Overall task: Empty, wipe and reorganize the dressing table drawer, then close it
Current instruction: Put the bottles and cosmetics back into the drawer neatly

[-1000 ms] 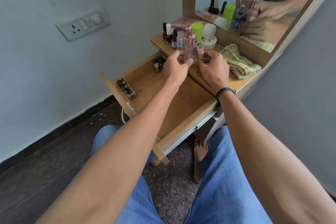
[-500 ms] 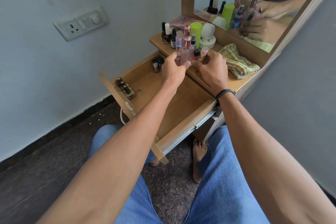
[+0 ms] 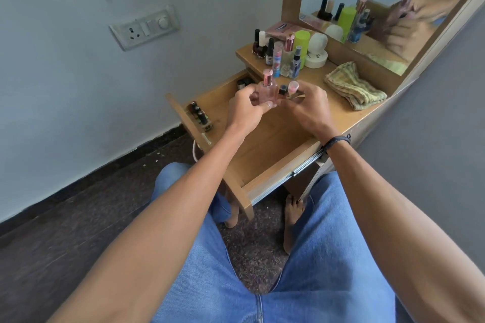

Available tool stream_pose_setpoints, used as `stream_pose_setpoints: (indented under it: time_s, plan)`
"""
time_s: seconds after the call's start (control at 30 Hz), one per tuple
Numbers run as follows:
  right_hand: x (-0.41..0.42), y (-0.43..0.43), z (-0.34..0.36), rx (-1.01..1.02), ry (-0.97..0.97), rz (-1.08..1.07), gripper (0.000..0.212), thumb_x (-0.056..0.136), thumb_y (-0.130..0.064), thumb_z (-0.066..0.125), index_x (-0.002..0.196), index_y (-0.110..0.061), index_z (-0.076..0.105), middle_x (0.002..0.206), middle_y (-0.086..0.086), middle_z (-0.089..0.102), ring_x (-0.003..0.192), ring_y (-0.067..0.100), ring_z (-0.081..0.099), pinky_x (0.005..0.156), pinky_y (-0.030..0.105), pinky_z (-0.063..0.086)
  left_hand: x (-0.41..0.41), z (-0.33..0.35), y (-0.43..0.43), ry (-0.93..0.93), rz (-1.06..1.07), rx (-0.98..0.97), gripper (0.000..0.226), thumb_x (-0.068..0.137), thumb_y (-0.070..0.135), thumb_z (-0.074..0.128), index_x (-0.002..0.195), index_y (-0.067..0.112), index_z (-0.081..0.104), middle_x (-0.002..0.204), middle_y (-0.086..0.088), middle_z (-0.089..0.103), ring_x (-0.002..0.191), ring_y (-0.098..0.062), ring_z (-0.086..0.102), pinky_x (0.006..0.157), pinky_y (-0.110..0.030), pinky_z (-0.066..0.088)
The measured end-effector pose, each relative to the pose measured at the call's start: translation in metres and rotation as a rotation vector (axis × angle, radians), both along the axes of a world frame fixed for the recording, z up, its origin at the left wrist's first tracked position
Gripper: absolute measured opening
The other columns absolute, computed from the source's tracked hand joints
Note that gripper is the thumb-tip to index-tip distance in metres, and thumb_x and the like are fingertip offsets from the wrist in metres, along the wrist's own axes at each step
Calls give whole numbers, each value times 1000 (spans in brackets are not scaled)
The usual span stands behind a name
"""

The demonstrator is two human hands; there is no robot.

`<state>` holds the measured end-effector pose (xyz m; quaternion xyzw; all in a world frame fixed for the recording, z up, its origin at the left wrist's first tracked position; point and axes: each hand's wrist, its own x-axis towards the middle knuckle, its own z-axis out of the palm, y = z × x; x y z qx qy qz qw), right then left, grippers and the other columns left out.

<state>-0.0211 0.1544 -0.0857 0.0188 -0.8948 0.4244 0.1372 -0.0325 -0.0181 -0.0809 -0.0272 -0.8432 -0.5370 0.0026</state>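
Head view: gripping the pink perfume bottle (image 3: 267, 90) upright in the curled left hand (image 3: 244, 111), pinching two small bottles (image 3: 292, 86) in the right hand (image 3: 311, 110), over the open drawer (image 3: 273, 181). Best lowering them upright against a drawer wall, releasing only once steady.

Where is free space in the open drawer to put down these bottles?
The drawer floor is bare across its middle and near end, up to the metal rail side. Crowded at the far end: nail polish bottles lie against the front panel, small jars stand by the back. The tabletop has a bare strip before the cloth.
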Motion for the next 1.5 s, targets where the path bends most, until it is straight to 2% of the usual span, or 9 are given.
stream_pose_setpoints:
  time_s: [0.17, 0.37, 0.6, 0.73, 0.93, 1.07, 1.3, 1.43, 1.5]
  plan:
    - [32, -31, -19, -31, -53, 99, 8, 85, -22, 77, 88, -21, 70, 82, -7, 71, 75, 12, 65, 70, 40, 55, 21, -4, -43, -17, -79, -194, 27, 77, 31, 84, 99, 29, 68, 94, 17, 68, 92, -2, 62, 78, -29, 45]
    - [53, -54, -45, -86, -189, 99, 17, 82, -23, 81, 77, -25, 65, 76, -8, 68, 70, 10, 58, 68, 36, 47, 34, -7, -64, -93, -138, -480, 32, 73, 35, 86, 99, 29, 68, 98, 11, 70, 96, -14, 64, 82, -32, 46]
    - [59, -55, -55, 158, -209, 96, 8, 88, -26, 73, 88, -20, 67, 83, 0, 68, 80, 24, 61, 69, 38, 50, 47, -16, -59, -154, -171, -693, 33, 67, 46, 85, 89, 27, 70, 85, 7, 67, 83, -21, 61, 63, -30, 43]
    - [62, -51, -63, 375, -183, 5, 10, 91, -23, 62, 95, -15, 64, 85, 9, 64, 87, 36, 59, 73, 37, 39, 56, -23, -49, -119, -173, -789, 27, 63, 39, 84, 77, 23, 67, 68, 11, 56, 73, -22, 58, 51, -26, 30]
    - [63, -53, -63, 426, -154, -7, 9, 90, -27, 62, 94, -19, 65, 83, 4, 72, 88, 31, 66, 97, 38, 34, 61, -31, -40, -144, -220, -902, 28, 71, 47, 79, 86, 26, 69, 68, 10, 56, 72, -24, 57, 63, -32, 35]
    - [61, -51, -65, 447, -160, -9, 7, 90, -27, 62, 91, -20, 63, 81, 2, 71, 84, 30, 67, 98, 36, 33, 60, -27, -43, -207, -285, -935, 33, 68, 46, 84, 84, 23, 66, 66, 12, 49, 78, -24, 52, 75, -36, 33]
    - [60, -52, -68, 465, -150, 3, 9, 90, -29, 63, 92, -20, 65, 82, 1, 71, 83, 29, 67, 99, 38, 37, 66, -13, -47, -345, -489, -1020, 23, 75, 41, 79, 79, 21, 69, 76, 10, 65, 89, -21, 61, 98, -43, 35]
    - [62, -52, -67, 474, -141, -3, 12, 90, -30, 63, 91, -19, 65, 83, 3, 72, 84, 32, 67, 96, 37, 38, 66, -6, -48, -391, -571, -1047, 18, 76, 34, 77, 69, 24, 64, 64, 12, 60, 71, -14, 57, 97, -39, 36]
    - [62, -52, -67, 472, -140, -2, 12, 91, -31, 62, 91, -19, 65, 83, 4, 72, 85, 32, 67, 96, 37, 39, 67, -3, -48, -398, -605, -1067, 5, 80, 29, 74, 83, 31, 71, 75, 12, 62, 81, -17, 57, 94, -37, 33]
